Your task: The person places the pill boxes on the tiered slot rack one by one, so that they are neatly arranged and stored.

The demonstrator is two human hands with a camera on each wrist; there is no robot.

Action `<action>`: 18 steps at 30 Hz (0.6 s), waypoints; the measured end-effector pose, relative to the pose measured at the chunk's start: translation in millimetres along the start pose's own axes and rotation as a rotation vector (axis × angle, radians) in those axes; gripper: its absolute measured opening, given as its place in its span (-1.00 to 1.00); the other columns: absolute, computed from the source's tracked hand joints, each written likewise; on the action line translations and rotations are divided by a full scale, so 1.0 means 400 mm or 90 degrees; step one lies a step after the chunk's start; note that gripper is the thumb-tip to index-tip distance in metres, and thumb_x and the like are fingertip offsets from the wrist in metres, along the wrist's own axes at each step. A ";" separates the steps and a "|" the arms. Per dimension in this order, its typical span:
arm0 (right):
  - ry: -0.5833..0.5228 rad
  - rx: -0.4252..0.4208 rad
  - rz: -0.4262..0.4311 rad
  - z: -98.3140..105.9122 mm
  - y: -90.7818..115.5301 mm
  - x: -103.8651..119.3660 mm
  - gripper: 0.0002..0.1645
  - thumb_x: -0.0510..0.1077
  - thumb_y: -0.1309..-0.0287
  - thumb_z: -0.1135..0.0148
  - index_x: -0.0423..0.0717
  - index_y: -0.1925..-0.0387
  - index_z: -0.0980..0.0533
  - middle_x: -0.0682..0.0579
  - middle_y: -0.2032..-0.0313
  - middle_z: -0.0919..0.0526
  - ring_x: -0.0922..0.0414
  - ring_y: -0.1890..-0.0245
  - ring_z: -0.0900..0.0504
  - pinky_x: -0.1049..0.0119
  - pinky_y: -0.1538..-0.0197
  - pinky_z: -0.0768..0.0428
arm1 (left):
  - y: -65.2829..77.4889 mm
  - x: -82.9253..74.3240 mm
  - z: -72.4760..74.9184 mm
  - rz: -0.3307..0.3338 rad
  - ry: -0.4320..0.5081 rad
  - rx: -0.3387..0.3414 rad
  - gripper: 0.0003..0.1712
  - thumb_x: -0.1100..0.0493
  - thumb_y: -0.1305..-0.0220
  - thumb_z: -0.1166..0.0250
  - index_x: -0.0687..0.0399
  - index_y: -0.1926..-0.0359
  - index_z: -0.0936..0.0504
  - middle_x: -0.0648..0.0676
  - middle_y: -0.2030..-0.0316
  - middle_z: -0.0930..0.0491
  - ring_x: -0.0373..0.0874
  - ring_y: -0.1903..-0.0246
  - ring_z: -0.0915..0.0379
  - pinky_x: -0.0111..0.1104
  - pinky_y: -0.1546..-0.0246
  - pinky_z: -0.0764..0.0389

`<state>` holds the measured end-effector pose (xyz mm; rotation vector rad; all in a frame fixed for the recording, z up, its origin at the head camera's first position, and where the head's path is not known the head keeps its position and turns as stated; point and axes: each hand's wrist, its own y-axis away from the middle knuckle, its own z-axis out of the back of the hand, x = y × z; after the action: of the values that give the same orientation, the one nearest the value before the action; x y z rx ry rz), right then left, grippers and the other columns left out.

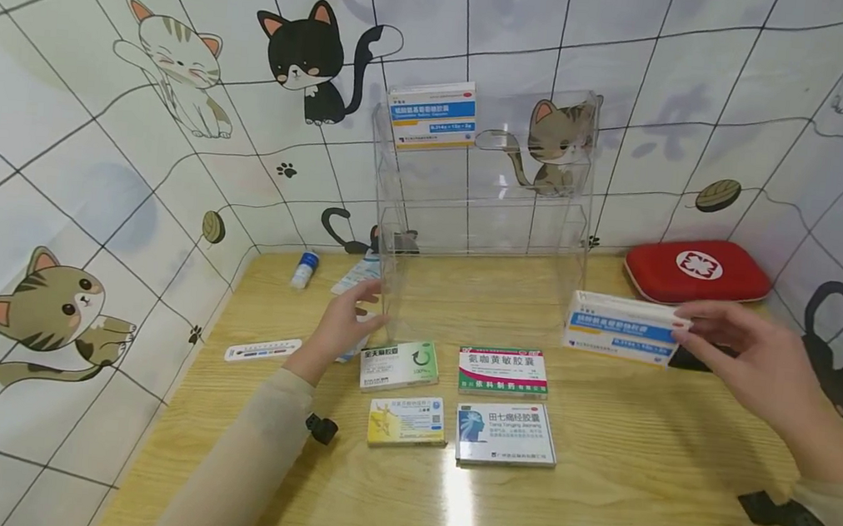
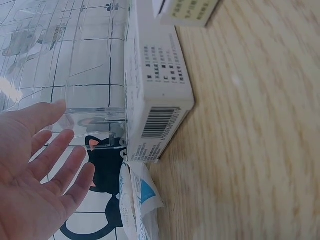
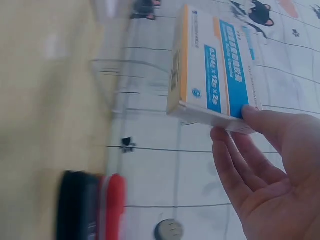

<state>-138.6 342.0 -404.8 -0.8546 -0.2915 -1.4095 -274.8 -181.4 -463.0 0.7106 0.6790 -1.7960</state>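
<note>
My right hand (image 1: 754, 367) pinches one end of a white, blue and orange medicine box (image 1: 622, 329) between thumb and fingers, holding it up near the right front of a clear acrylic shelf rack (image 1: 484, 192). In the right wrist view the medicine box (image 3: 215, 70) shows its printed front. My left hand (image 1: 341, 327) is at the rack's lower left side with loosely bent fingers; whether they touch it is unclear. The left wrist view has that hand (image 2: 45, 170) holding nothing. A matching medicine box (image 1: 433, 116) stands on the rack's upper tier, at the left.
On the table lie a green-white box (image 1: 399, 367), a yellow-white box (image 1: 408, 421), a green-red box (image 1: 503, 372) and a white-blue box (image 1: 507, 433). A red first-aid case (image 1: 697, 271) sits back right. At left are a small bottle (image 1: 305, 270) and a thermometer pack (image 1: 262, 349).
</note>
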 end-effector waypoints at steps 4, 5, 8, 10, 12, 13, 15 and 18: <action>-0.017 -0.035 0.011 0.021 -0.114 0.061 -0.59 -0.05 -0.29 -0.44 -0.03 -0.13 -0.62 0.66 0.20 -0.52 0.75 0.28 -0.50 0.83 0.29 -0.45 | -0.001 0.000 0.002 -0.007 0.011 -0.001 -0.27 0.25 -0.33 -0.42 0.15 -0.46 -0.37 0.25 -0.33 -0.52 0.20 -0.29 -0.48 0.04 -0.25 -0.60; -0.029 -0.042 0.010 0.024 -0.142 0.080 -0.59 -0.03 -0.30 -0.42 -0.02 -0.13 -0.62 0.64 0.20 -0.55 0.71 0.28 -0.53 0.80 0.32 -0.47 | -0.001 0.001 0.003 -0.008 0.011 0.000 -0.27 0.25 -0.33 -0.42 0.16 -0.46 -0.37 0.26 -0.33 -0.52 0.21 -0.29 -0.47 0.05 -0.25 -0.60; -0.079 -0.056 0.000 0.028 -0.228 0.141 -0.57 0.03 -0.33 -0.38 0.06 -0.18 -0.62 0.48 0.12 -0.66 0.59 0.23 -0.60 0.75 0.31 -0.53 | 0.000 0.003 0.003 -0.005 0.012 0.001 -0.29 0.25 -0.33 -0.42 0.18 -0.45 -0.38 0.26 -0.32 -0.52 0.23 -0.29 -0.47 0.06 -0.25 -0.60; -0.097 -0.067 -0.010 0.030 -0.284 0.183 -0.57 0.08 -0.33 -0.37 0.15 -0.19 -0.61 0.38 0.07 -0.74 0.57 0.19 -0.62 0.71 0.30 -0.51 | 0.001 0.005 0.003 -0.002 0.007 0.000 -0.29 0.25 -0.34 -0.42 0.17 -0.45 -0.38 0.24 -0.32 -0.53 0.23 -0.29 -0.47 0.05 -0.25 -0.60; -0.125 -0.085 0.001 0.031 -0.340 0.222 -0.58 0.05 -0.32 -0.38 0.17 -0.19 -0.62 0.25 0.00 -0.78 0.52 0.15 -0.65 0.70 0.22 -0.54 | 0.002 0.004 0.003 0.002 0.006 0.001 -0.29 0.24 -0.34 -0.42 0.16 -0.45 -0.38 0.22 -0.32 -0.53 0.21 -0.30 -0.47 0.04 -0.25 -0.60; -0.137 -0.094 0.004 0.032 -0.366 0.240 -0.59 0.05 -0.32 -0.38 0.18 -0.18 -0.63 0.23 -0.02 -0.78 0.52 0.13 -0.65 0.69 0.19 -0.53 | 0.003 0.003 0.003 0.003 0.005 0.002 -0.29 0.24 -0.34 -0.42 0.14 -0.45 -0.38 0.21 -0.32 -0.53 0.20 -0.29 -0.47 0.04 -0.25 -0.60; -0.158 -0.120 0.031 0.035 -0.418 0.273 -0.61 0.02 -0.33 -0.38 0.16 -0.16 -0.63 0.19 -0.04 -0.78 0.50 0.12 -0.67 0.67 0.14 -0.55 | 0.002 0.003 0.002 0.003 0.005 0.003 -0.29 0.23 -0.34 -0.42 0.12 -0.45 -0.38 0.21 -0.33 -0.53 0.19 -0.30 -0.47 0.04 -0.25 -0.60; -0.194 -0.159 0.064 0.035 -0.490 0.316 -0.64 -0.03 -0.34 -0.37 0.14 -0.14 -0.63 0.17 -0.05 -0.76 0.44 0.05 -0.70 0.62 -0.04 -0.60 | 0.001 0.001 0.001 0.005 0.006 0.001 -0.29 0.22 -0.34 -0.42 0.11 -0.45 -0.39 0.21 -0.32 -0.53 0.18 -0.29 -0.47 0.04 -0.26 -0.60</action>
<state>-294.5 271.6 -245.6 -1.2763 -0.3018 -1.2363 -274.5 -182.1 -462.9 0.7225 0.6798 -1.7873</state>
